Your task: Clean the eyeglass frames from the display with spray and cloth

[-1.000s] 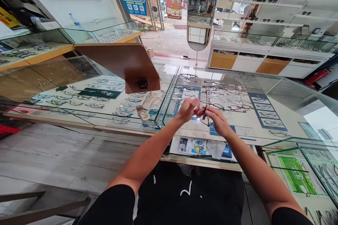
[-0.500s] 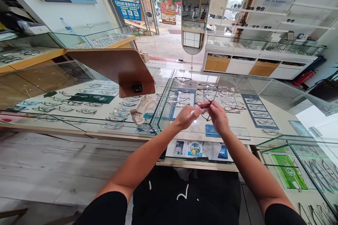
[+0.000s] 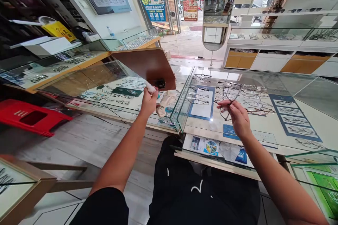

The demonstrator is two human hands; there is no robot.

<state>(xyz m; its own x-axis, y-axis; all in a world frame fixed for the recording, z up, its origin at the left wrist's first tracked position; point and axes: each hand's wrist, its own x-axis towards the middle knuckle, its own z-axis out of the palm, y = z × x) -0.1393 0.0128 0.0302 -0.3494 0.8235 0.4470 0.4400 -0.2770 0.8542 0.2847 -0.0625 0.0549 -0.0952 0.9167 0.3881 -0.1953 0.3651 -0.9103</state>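
Observation:
My right hand (image 3: 241, 119) pinches a pair of eyeglasses (image 3: 233, 92) with thin dark frames, held up over the right glass display case. One lens stands above my fingers and the other hangs below them. Off to the left, my left hand (image 3: 148, 102) is closed around a slim white item (image 3: 150, 87) that juts from the top of the fist; its exact kind is unclear. Just right of that fist, a beige cloth pouch (image 3: 166, 102) with dark print lies on the left display case. Rows of eyeglass frames (image 3: 202, 100) lie beneath and behind my right hand.
A brown board (image 3: 148, 61), probably a mirror's back, leans over the left case (image 3: 185, 107). An open drawer (image 3: 219, 160) with leaflets is at my waist. A red plastic stool (image 3: 31, 116) stands at left. Another wooden-edged case (image 3: 39, 190) is at lower left.
My left hand has moved away from the eyeglasses to the left, carrying the white item. My right hand still holds the eyeglasses. The view has turned left, bringing in the red stool.

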